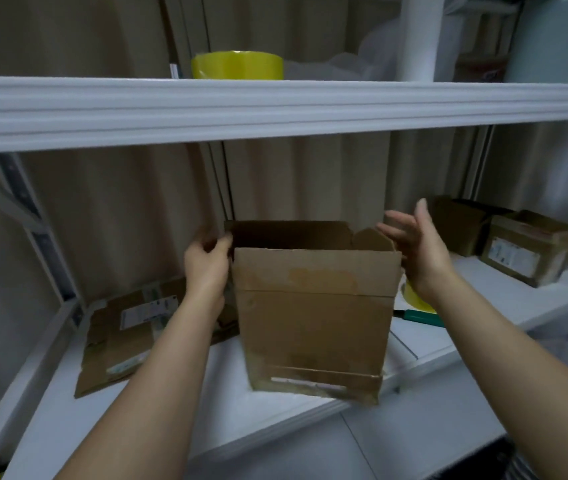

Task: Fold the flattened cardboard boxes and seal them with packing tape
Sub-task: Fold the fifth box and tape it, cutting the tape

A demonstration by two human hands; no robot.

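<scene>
Box (313, 317) opened into a tube above the shelf (227, 386), top flaps unfolded and untaped; left hand (206, 268) pinches its left edge, right hand (414, 244) spread just beside it. Flattened cardboard (116, 337) awaits; folded boxes (517, 247) stand right.

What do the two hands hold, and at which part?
The left hand grips the cardboard box at its upper left edge; the right hand is open, holding nothing.
</scene>
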